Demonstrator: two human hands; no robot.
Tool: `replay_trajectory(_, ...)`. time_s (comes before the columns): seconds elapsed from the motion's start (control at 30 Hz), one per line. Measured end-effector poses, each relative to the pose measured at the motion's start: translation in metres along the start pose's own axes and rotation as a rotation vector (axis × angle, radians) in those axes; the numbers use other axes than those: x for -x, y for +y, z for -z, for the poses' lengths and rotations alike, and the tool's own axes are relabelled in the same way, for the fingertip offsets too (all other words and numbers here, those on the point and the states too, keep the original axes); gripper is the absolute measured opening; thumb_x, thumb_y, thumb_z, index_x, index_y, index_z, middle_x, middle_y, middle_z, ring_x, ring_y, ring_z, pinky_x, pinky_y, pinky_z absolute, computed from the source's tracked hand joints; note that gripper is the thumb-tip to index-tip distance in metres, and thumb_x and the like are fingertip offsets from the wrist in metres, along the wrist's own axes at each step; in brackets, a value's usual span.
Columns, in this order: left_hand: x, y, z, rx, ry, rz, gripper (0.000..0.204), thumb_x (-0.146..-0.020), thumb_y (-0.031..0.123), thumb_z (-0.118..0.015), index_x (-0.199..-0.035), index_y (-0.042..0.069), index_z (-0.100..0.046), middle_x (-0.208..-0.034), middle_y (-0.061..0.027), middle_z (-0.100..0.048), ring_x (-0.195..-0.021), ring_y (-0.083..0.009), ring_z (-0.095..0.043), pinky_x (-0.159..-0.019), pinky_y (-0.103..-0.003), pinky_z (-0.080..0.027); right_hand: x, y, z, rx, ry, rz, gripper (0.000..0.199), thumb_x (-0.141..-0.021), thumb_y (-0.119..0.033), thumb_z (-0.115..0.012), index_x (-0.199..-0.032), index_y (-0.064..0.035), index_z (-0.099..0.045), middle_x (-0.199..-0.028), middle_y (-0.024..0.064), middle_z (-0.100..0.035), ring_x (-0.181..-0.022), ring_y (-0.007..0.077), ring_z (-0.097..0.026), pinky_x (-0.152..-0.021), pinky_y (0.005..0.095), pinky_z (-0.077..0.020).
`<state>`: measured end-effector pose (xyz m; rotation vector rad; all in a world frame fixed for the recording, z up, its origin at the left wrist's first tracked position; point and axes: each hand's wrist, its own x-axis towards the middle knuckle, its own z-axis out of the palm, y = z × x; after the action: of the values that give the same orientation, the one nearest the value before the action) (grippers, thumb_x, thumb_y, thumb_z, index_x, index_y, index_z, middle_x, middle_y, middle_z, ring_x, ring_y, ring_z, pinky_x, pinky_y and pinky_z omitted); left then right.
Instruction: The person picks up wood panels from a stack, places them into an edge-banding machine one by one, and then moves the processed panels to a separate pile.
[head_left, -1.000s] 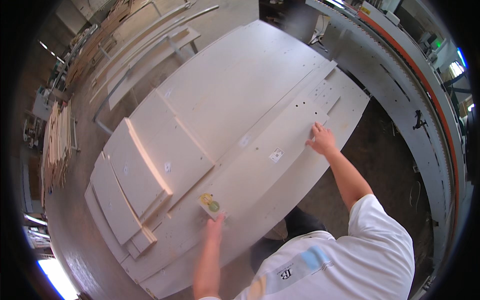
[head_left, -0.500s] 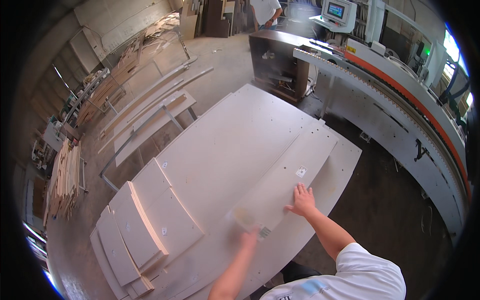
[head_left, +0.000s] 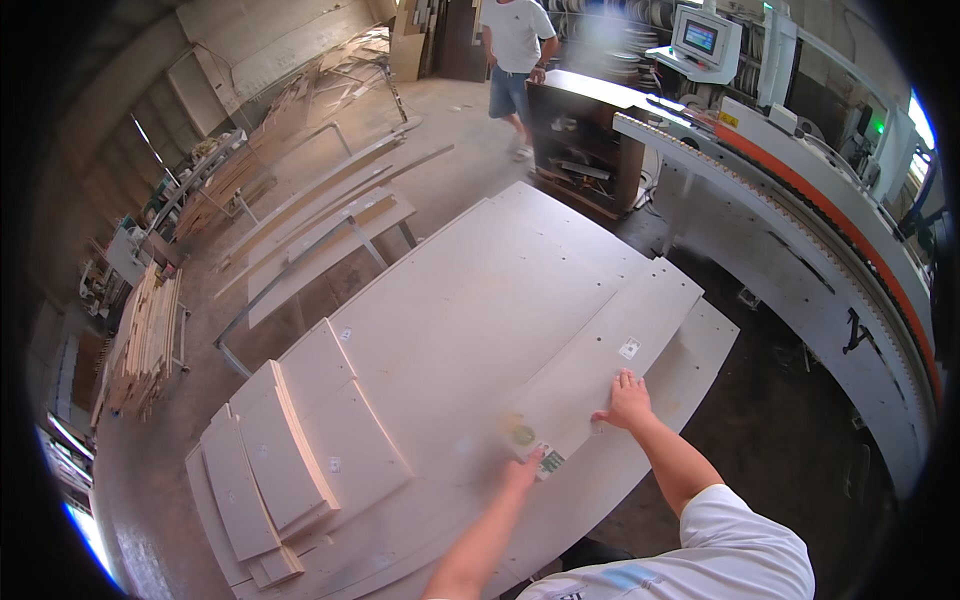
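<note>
A narrow light-grey panel (head_left: 655,312) with a small white label lies along the right side of a large light-grey board (head_left: 440,310). My right hand (head_left: 628,402) rests flat on this narrow panel just below the label, fingers stretched and thumb out. Lower left of it, my left hand (head_left: 518,474) is closed on a pale thing with green markings (head_left: 550,461), pressed against the panel surface. Blur hides what kind of thing it is. A greenish round patch shows just above it.
Several smaller labelled panels (head_left: 280,455) are stacked on the board's left end. A long machine with an orange stripe (head_left: 800,195) and a screen (head_left: 700,37) stands right. Beyond the board are a dark cabinet (head_left: 632,172) and another person (head_left: 515,35). Metal racks (head_left: 350,225) hold boards at left.
My left hand has shifted slightly across the panel with the pale thing. My right hand stays on the panel. The view has tilted, and more of the other person shows by the cabinet.
</note>
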<state>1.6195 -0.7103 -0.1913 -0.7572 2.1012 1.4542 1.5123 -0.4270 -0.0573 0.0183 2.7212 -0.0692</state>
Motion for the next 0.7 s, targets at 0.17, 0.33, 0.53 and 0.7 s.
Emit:
replay_trajectory(0.17,0.008,-0.037,0.013,-0.234,0.061,-0.188,0.070,-0.088,0.058,-0.068,-0.098,-0.012,-0.069,-0.099,-0.0269,-0.071,-0.096,-0.0329,-0.069,-0.087,-0.044,-0.051,-0.003,-0.005,0.004,0.013,-0.001,0.020,0.114,-0.077,-0.070,-0.069,-0.153,0.0052,-0.029,-0.163,0.0218,-0.023,-0.152,0.0328,-0.020,-0.123,0.0451,-0.0194)
replay_trajectory(0.33,0.084,-0.091,0.042,-0.243,-0.178,-0.256,0.052,-0.094,0.046,-0.065,-0.112,-0.002,-0.068,-0.102,-0.0160,-0.072,-0.093,-0.0229,-0.069,-0.081,-0.038,-0.053,0.000,-0.002,0.002,0.059,-0.018,0.020,0.119,-0.078,-0.077,-0.063,-0.154,0.0059,-0.026,-0.163,0.0232,-0.021,-0.153,0.0338,-0.019,-0.123,0.0439,-0.0181)
replay_trajectory(0.53,0.183,-0.153,0.055,0.184,-0.249,0.148,0.037,-0.100,0.032,-0.062,-0.121,0.002,-0.066,-0.107,-0.0054,-0.072,-0.093,-0.0135,-0.068,-0.081,-0.029,-0.055,0.011,-0.003,0.001,-0.011,0.036,0.028,0.110,-0.080,-0.066,-0.068,-0.152,0.0074,-0.029,-0.162,0.0224,-0.025,-0.152,0.0325,-0.022,-0.123,0.0451,-0.0182)
replay_trajectory(0.7,0.200,-0.201,0.049,0.259,-0.280,0.115,0.038,-0.100,0.030,-0.063,-0.124,0.002,-0.065,-0.108,-0.0057,-0.072,-0.092,-0.0135,-0.069,-0.081,-0.028,-0.055,0.026,0.016,-0.015,0.018,0.020,0.074,0.105,-0.085,-0.071,-0.059,-0.156,-0.0003,-0.026,-0.163,0.0172,-0.026,-0.153,0.0284,-0.020,-0.124,0.0466,-0.0171)
